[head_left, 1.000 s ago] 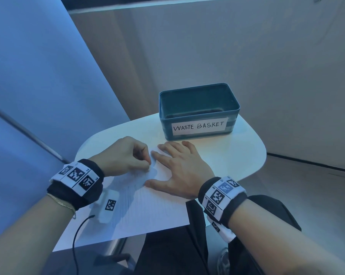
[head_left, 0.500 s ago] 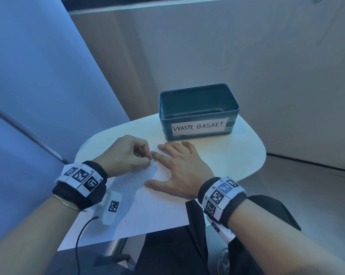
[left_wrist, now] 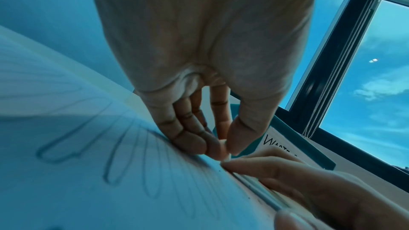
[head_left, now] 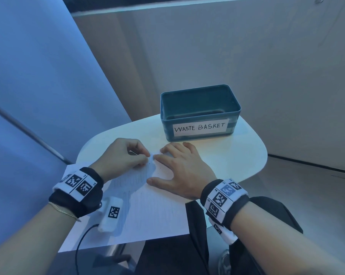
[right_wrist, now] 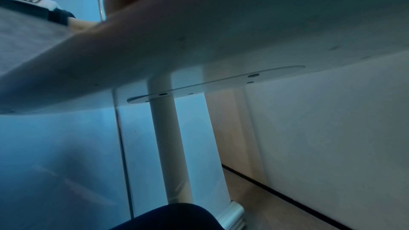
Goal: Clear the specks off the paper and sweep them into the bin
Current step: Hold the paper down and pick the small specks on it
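Gathering specks is judged under way: something small and white is pinched by the left hand (head_left: 126, 153); the paper (head_left: 147, 211) is pressed flat-fingered by the right hand (head_left: 179, 171); sweeping toward the bin (head_left: 199, 112) comes next.

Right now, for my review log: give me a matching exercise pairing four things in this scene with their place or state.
1. left hand
2. right hand
3. bin
4. paper

a. labelled WASTE BASKET, at the table's far side
b. lies flat, fingers spread
c. pinches something small and white
d. bears a pencil drawing

Pairs: 1-c, 2-b, 3-a, 4-d
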